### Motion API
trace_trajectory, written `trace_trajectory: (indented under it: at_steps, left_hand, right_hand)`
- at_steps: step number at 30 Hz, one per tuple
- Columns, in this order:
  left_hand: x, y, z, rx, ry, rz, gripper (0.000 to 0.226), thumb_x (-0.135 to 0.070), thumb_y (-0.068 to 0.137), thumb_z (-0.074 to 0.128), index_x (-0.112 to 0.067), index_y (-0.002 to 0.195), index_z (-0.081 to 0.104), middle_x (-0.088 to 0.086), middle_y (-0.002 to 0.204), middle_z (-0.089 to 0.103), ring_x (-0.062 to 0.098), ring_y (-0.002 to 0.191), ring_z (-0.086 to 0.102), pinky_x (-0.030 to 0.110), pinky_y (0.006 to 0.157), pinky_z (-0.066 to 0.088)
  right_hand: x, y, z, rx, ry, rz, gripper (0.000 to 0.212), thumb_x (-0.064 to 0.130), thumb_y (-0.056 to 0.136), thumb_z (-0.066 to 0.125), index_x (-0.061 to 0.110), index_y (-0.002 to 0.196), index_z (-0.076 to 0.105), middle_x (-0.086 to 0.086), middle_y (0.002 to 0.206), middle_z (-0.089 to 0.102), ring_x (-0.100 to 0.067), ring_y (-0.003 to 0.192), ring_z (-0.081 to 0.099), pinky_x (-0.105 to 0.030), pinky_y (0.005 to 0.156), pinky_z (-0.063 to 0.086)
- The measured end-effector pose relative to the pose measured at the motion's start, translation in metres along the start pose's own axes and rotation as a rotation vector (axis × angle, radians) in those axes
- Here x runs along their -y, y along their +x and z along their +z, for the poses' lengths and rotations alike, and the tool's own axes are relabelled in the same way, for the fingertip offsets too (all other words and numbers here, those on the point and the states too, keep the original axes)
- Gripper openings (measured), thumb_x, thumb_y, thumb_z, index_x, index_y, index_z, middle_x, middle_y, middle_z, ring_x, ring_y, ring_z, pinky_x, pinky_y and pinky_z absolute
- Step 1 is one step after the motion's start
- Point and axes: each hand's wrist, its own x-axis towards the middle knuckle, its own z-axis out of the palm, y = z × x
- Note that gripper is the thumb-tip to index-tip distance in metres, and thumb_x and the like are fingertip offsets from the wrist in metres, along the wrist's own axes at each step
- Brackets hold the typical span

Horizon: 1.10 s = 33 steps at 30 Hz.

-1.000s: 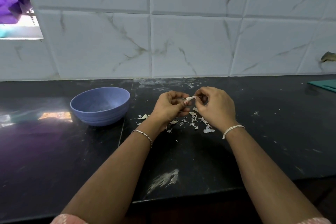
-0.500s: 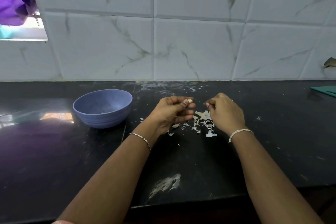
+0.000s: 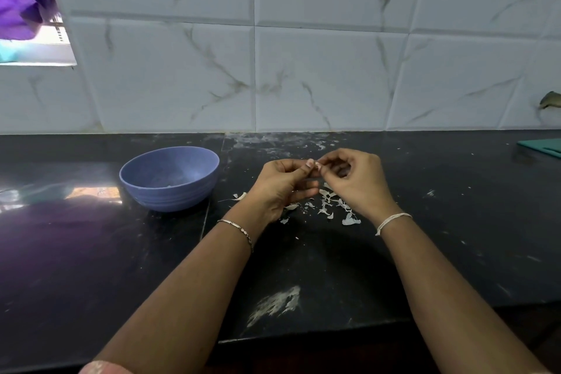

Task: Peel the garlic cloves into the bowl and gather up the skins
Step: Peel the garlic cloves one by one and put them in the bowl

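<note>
My left hand [image 3: 282, 185] and my right hand [image 3: 355, 179] meet above the black counter, fingertips pinched together on a small garlic clove [image 3: 314, 165] that is mostly hidden by the fingers. Under and between the hands lie several white garlic skins [image 3: 329, 202], scattered on the counter. A blue bowl [image 3: 145, 174] stands to the left of my left hand, a hand's width away; something pale lies at its bottom, too dim to name.
The black counter [image 3: 303, 252] ends at a white tiled wall behind and at a front edge near me. A white smear [image 3: 276, 304] marks the counter near the front edge. A teal board [image 3: 543, 146] lies at the far right. A window opening is at the upper left.
Half a second ago my hands were apart, the clove in my left fingers and my right hand over the skins. Now my right hand has come back and pinches the clove too.
</note>
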Motion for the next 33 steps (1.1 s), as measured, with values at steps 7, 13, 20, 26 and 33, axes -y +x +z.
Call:
trace_trajectory:
  at_steps: [7,13,20,26,33]
  left_hand:
    - [0.005,0.002,0.0,-0.03,0.168,0.103,0.008,-0.007,0.087,0.069,-0.003,0.094,0.068,0.004,0.07,0.067,0.01,0.061,0.067,0.026,0.061,0.06]
    - [0.009,0.005,-0.001,-0.07,0.32,0.202,0.012,-0.009,0.086,0.072,-0.002,0.095,0.069,0.008,0.076,0.067,0.015,0.065,0.066,0.028,0.061,0.059]
    - [0.01,0.007,0.001,-0.095,0.391,0.287,0.004,-0.01,0.085,0.073,-0.011,0.086,0.07,0.004,0.074,0.068,0.014,0.063,0.067,0.031,0.062,0.06]
    - [0.008,0.003,0.004,-0.023,0.277,0.287,0.006,-0.006,0.09,0.067,-0.009,0.095,0.068,0.007,0.086,0.067,0.013,0.068,0.067,0.025,0.057,0.057]
    - [0.002,-0.004,0.007,0.078,0.105,0.176,0.005,-0.01,0.094,0.062,-0.009,0.098,0.06,0.005,0.09,0.068,0.015,0.069,0.068,0.029,0.06,0.06]
  right_hand:
    - [0.004,0.0,-0.001,-0.021,-0.017,0.107,0.002,0.021,0.077,0.077,0.02,0.076,0.075,0.01,0.066,0.07,-0.002,0.062,0.066,-0.016,0.061,0.055]
    - [0.004,0.0,0.0,-0.01,-0.047,0.108,0.007,0.022,0.075,0.078,0.016,0.074,0.075,0.007,0.064,0.069,-0.001,0.057,0.063,-0.015,0.058,0.053]
    - [0.003,0.002,0.0,-0.024,0.043,0.19,0.009,0.016,0.073,0.077,0.021,0.068,0.071,0.005,0.063,0.069,-0.003,0.055,0.06,-0.021,0.059,0.054]
    - [0.006,0.003,0.001,-0.027,0.459,0.431,0.009,0.004,0.077,0.077,0.007,0.073,0.069,-0.005,0.062,0.067,-0.009,0.053,0.061,-0.021,0.055,0.052]
    - [-0.012,0.005,0.0,0.061,-0.007,0.334,0.007,0.018,0.088,0.069,0.015,0.089,0.076,0.0,0.079,0.072,-0.017,0.075,0.067,-0.033,0.073,0.054]
